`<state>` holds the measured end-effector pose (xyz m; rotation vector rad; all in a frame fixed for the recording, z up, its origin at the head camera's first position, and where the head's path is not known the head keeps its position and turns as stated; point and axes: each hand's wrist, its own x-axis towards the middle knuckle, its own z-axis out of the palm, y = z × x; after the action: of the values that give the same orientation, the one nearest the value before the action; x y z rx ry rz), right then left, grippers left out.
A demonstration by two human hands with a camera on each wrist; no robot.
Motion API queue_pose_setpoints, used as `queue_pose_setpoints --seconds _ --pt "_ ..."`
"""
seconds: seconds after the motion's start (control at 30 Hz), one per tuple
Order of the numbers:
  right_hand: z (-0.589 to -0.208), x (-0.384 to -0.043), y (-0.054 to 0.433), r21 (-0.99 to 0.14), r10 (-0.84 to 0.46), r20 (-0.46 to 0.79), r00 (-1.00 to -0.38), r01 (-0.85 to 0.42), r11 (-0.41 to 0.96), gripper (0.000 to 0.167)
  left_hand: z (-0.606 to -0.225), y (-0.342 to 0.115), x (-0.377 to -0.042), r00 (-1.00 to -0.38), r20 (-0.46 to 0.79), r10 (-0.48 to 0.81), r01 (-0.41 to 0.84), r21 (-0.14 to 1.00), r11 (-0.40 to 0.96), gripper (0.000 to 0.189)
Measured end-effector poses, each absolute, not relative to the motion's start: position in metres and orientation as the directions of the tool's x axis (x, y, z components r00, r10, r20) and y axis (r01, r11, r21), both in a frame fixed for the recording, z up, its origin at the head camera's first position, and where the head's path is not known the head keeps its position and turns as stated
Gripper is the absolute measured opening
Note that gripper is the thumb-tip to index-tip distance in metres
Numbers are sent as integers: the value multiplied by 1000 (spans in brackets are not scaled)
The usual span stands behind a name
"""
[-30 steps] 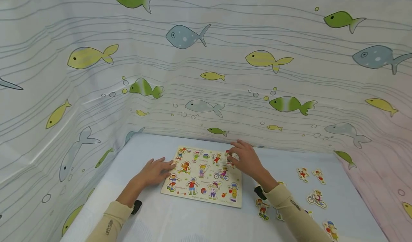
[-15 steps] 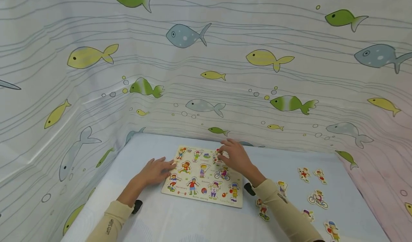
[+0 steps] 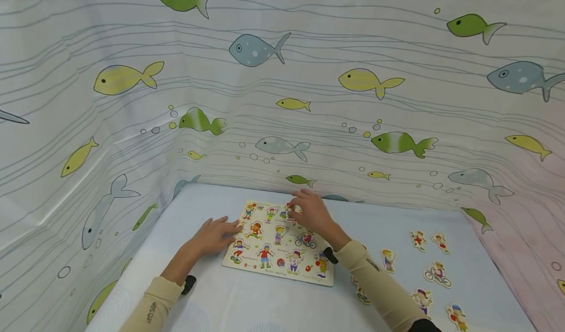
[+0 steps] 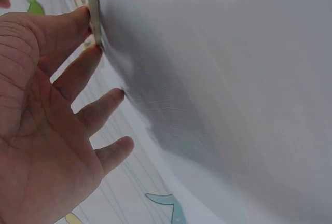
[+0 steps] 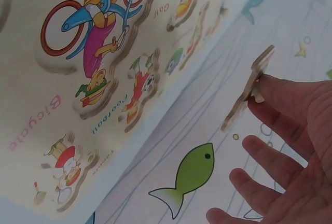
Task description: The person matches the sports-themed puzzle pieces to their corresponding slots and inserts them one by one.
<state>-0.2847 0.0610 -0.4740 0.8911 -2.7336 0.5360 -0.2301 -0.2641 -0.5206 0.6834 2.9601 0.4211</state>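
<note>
A cream wooden puzzle board (image 3: 266, 237), with recessed pictures of children at sports, lies on the table. At its left edge rests my left hand (image 3: 213, 236), fingers spread; the left wrist view shows the thumb (image 4: 78, 24) and index fingertip touching the board's rim. My right hand (image 3: 314, 217) is over the board's far side, pinching a small wooden puzzle piece (image 5: 239, 105) by its knob between thumb and index finger. The piece is seen nearly edge-on there, so its picture is mostly hidden. The other right fingers stay spread.
Loose puzzle pieces lie right of the board, including a cyclist (image 3: 437, 274), a golfer (image 3: 388, 261) and a footballer (image 3: 418, 241). Another piece (image 3: 362, 293) is partly under the right sleeve (image 3: 381, 288). A fish-patterned sheet (image 3: 265, 101) rises behind the table.
My right hand has moved left along the board's far edge with the puzzle piece, uncovering the pictures at its right. The left hand stays at the board's left edge.
</note>
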Motion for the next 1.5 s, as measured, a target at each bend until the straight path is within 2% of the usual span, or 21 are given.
queue_pose_setpoints --seconds 0.33,0.87,1.17,1.5 --pt "-478 -298 39 -252 -560 347 -752 -650 717 9 -519 -266 -232 -891 6 454 436 289 852 40" --pt "-489 -301 16 -216 -549 275 -789 -607 765 12 -517 -266 -228 -890 12 457 439 298 847 39" --pt "-500 -308 11 -251 -563 266 -782 -620 743 7 -522 -266 -230 -895 -1 446 427 288 857 40" --pt "-512 -315 0 -234 -531 177 -828 -560 795 8 -521 -264 -228 -900 6 436 419 291 860 41"
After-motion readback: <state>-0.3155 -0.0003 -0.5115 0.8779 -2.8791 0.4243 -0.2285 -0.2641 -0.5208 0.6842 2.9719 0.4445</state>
